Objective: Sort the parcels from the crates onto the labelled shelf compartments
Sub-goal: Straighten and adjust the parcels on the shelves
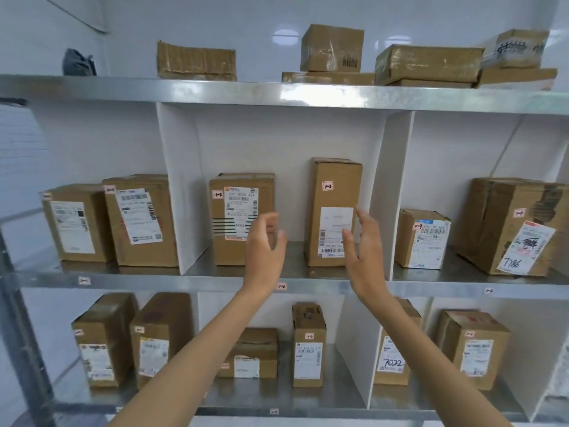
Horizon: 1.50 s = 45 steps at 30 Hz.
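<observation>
Steel shelving (pixel 154 280) with white dividers (pixel 177 167) stands against a white wall (pixel 246 23). Tall parcel (pixel 337 180) marked 1-2 stands in the middle compartment. Left hand (pixel 264 245) and right hand (pixel 365 241) hover before that compartment, empty, fingers relaxed.

The left forearm (pixel 197 349) and right forearm (pixel 415 349) are both slim and bare up to the wrist. The left hand (pixel 265 246) and right hand (pixel 365 248) are bare too, with slender fingers; nails are too blurred to make out.

Both bare arms raised forward, left hand (pixel 265 241) and right hand (pixel 363 241) empty, fingers loosely spread.
</observation>
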Each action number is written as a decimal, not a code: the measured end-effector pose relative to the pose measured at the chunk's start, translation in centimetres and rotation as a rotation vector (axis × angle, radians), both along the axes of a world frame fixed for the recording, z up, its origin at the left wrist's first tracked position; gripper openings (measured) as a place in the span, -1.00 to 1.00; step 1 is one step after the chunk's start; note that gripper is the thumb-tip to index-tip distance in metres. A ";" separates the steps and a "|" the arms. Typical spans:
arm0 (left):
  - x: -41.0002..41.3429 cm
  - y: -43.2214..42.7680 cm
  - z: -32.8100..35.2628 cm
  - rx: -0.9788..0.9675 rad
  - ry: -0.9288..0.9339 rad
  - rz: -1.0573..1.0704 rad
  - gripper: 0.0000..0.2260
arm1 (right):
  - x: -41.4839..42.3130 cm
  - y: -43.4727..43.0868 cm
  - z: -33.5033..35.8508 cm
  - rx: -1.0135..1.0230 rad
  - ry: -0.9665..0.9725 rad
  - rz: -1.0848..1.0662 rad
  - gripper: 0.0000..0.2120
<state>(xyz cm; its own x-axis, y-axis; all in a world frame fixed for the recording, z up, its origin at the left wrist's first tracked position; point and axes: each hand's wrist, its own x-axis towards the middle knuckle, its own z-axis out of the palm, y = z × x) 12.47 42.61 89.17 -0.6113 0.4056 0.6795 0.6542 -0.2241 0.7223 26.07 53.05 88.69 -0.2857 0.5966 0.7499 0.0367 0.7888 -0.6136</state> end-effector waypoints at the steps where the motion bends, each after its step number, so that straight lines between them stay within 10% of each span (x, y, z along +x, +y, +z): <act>1: 0.0 -1.5 -0.2 0.011 0.009 0.012 -0.74 | 0.1 -1.3 -0.2 -0.007 0.005 0.009 -0.58; 20: -4.1 -26.3 -2.1 -0.055 -0.046 0.347 -0.81 | -6.6 -22.8 -2.0 -0.023 -0.273 0.375 -0.67; 45: -19.6 -25.5 -1.3 -0.050 -0.053 0.622 -0.73 | -23.0 -23.1 -2.1 -0.057 -0.382 0.702 -0.62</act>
